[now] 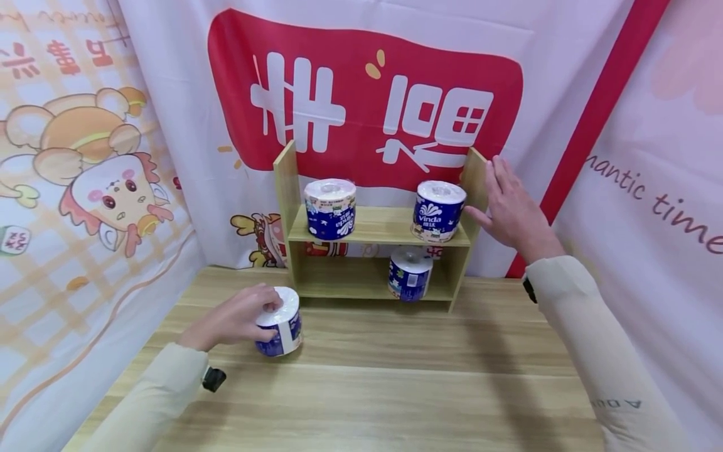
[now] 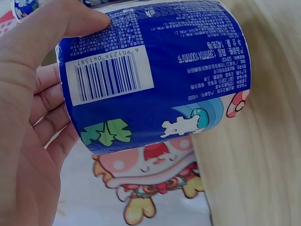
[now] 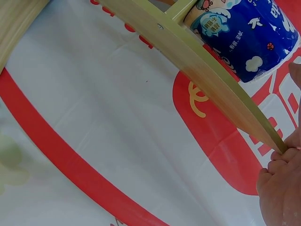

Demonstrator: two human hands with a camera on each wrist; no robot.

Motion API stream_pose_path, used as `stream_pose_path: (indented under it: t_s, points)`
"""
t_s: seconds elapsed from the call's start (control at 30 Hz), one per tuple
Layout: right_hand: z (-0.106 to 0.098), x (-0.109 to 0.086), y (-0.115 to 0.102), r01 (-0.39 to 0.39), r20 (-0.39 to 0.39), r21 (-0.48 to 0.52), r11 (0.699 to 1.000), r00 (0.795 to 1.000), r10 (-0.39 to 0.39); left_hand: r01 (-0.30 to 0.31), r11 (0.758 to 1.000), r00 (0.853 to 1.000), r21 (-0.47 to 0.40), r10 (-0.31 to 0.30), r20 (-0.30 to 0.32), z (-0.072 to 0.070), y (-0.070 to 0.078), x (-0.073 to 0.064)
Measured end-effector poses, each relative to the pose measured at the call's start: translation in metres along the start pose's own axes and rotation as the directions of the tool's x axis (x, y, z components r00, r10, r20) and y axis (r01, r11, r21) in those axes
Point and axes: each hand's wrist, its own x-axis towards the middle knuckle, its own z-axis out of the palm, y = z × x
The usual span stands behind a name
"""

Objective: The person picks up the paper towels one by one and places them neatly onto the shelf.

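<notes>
My left hand (image 1: 240, 317) grips a blue-and-white wrapped toilet roll (image 1: 288, 342) in front of the shelf's left end. Its thumb lies on the wrapper near the barcode, with the other fingers at the roll's far end in the left wrist view. Whether this roll touches the table is unclear. At the small wooden shelf's (image 1: 375, 223) right side panel (image 1: 476, 182), my right hand (image 1: 516, 216) holds its fingers straight and the thumb apart; in the right wrist view, fingers (image 3: 282, 165) meet the panel's end. Beside that panel stands another toilet roll (image 1: 439, 213).
On the same upper board, a toilet roll (image 1: 330, 210) stands at the left. One more roll (image 1: 410, 276) sits on the lower level, right of centre. The shelf rests at the back of the wood-grain table (image 1: 384, 402), before a printed cloth (image 1: 361, 37). Cloth also hangs at both sides.
</notes>
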Motion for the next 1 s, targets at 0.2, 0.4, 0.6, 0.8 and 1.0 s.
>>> stream_pose_path:
  t_s: [0.2,0.4,0.6,0.8,1.0]
  points:
    - [0.000,-0.001,0.002,-0.008,-0.005,0.018,1.000,1.000,0.008,-0.020,1.000,0.999,-0.016,0.020,0.027,-0.008,0.015,0.016]
    - [0.001,-0.001,0.001,-0.008,-0.008,0.019,1.000,1.000,0.008,-0.023,1.000,0.997,0.006,0.022,0.072,-0.010,0.027,0.032]
    - [0.001,-0.001,0.001,-0.004,-0.007,0.018,1.000,1.000,0.005,-0.052,0.998,0.995,-0.024,0.054,0.088,-0.006,0.038,0.048]
    - [0.002,-0.001,0.002,-0.003,-0.016,0.013,1.000,1.000,0.003,-0.043,0.998,0.995,-0.042,0.047,0.091,0.003,0.044,0.066]
    - [0.003,-0.001,0.001,0.001,-0.021,0.017,1.000,1.000,-0.001,-0.043,0.998,0.996,-0.035,0.046,0.082,0.010,0.048,0.083]
